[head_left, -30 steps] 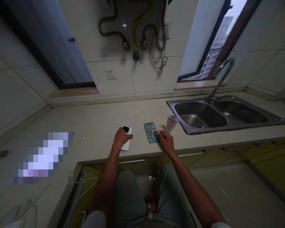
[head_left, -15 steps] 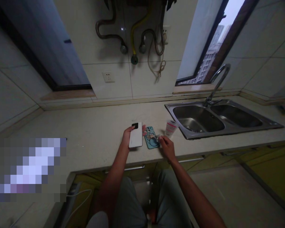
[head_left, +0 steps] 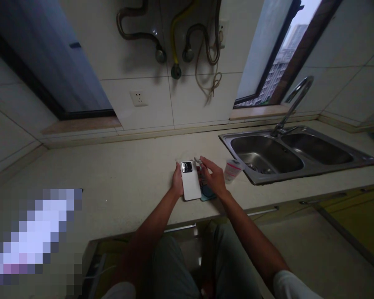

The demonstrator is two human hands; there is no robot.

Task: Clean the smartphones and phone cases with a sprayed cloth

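Note:
My left hand is closed around the left side of a white smartphone, whose back with its dark camera block faces up. At the phone's upper right, my right hand pinches a small pale, crumpled piece, perhaps a wipe or tissue; it is too small to be sure. Partly hidden under the phone and my right hand lies a blue phone case with a cartoon print. Just right of my right hand stands a clear plastic cup with pink-red markings.
A double-bowl steel sink with a tall tap is set into the pale countertop on the right. A blurred-out patch covers the lower left. Pipes and a wall socket are on the tiled wall.
My right hand has moved from over the phone case up and left to the phone's top edge. The phone has shifted right, now partly covering the case. The view has tilted slightly.

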